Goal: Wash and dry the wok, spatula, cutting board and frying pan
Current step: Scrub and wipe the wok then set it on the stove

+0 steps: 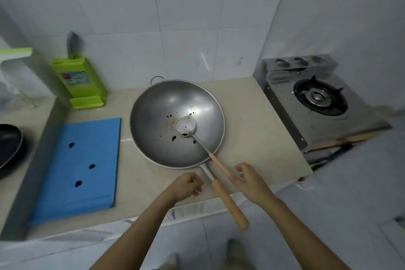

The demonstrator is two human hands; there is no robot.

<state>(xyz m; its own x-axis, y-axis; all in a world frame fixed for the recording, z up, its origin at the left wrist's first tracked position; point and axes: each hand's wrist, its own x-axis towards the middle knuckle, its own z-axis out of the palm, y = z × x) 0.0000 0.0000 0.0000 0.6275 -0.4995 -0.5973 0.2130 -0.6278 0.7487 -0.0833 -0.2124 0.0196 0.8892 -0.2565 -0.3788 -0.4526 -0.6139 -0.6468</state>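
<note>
Spatula (185, 127) lies in the wok (175, 105); both hands hover near the handles.

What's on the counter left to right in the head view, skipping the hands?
Frying pan → cutting board → wok with the spatula lying in it → gas stove. The knife block stands at the back, above the board, so it is left out of the order.

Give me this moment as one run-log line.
stage: pre-wash | wok: on counter, dirty | spatula: in wok | left hand: empty, near wok handle | right hand: open, at spatula handle
</note>
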